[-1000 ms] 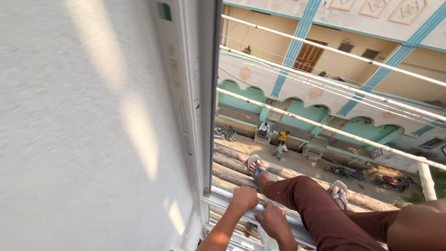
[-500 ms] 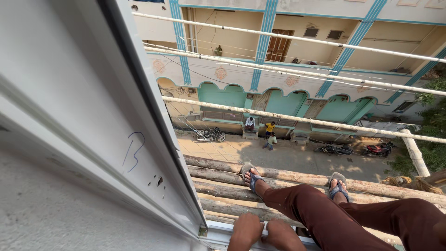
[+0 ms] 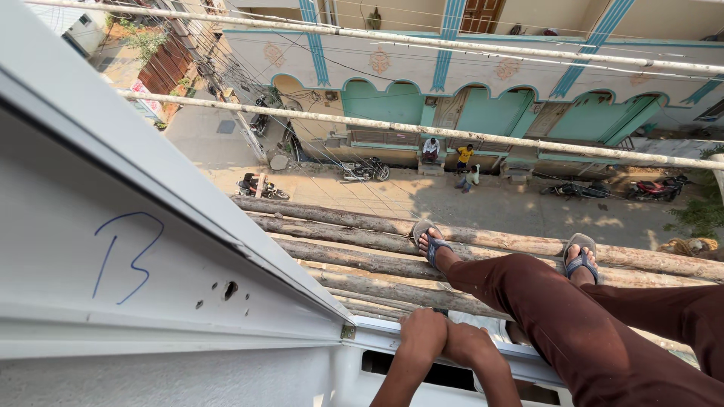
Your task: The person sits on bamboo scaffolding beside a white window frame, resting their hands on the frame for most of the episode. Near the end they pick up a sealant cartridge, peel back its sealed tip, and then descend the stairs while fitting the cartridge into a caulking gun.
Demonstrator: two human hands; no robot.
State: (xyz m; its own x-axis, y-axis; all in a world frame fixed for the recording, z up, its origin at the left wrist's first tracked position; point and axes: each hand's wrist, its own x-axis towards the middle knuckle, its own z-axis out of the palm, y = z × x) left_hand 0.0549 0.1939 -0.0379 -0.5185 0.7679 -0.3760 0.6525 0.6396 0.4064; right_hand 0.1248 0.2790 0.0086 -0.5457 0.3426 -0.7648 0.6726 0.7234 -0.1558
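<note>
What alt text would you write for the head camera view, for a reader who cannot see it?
Seen from high up, the left hand and right hand press side by side on a white window frame. Legs in dark red trousers stretch onto wooden scaffold poles, with a street far below.

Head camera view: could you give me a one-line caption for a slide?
Left hand and right hand grip a white window frame above wooden scaffold poles, high over a street.

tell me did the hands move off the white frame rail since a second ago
No. Both the left hand and the right hand stay closed on the white frame rail, beside its corner bracket; only the camera swung.
</note>
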